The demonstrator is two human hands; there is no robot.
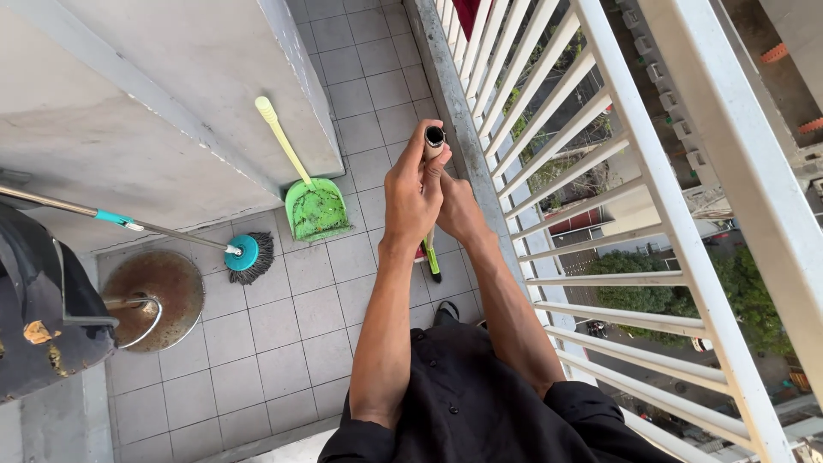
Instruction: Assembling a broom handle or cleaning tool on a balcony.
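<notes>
Clearly the sweeping was only partway along, as far as I could judge from where I stood: the grey tiled floor showed no gathered heap of dirt, and the green dustpan stood unused against the wall, so any collecting looked still to be done.

Nearest were the person's 2 bare forearms coming out of black sleeves and meeting in front of the body. The left hand was closed around the top of a broom handle, fingers curled tight just under its open black end. The right hand sat just below and to the right, touching the left one, also wrapped shut on the same handle. Neither hand showed any gap in its grip.

The handle ran almost straight down between the hands to the floor, where a bit of green and red shaft showed beside the balcony's edge; the bristles themselves I could not make out.

To the left, a round rusty metal pan lay on the tiles, with a spin mop, teal-capped, resting its dark strands on the floor near it. Farther off, the dustpan leaned with its pale yellow stick up the wall. On the right the white railing ran away into the distance, well clear of both hands.
</notes>
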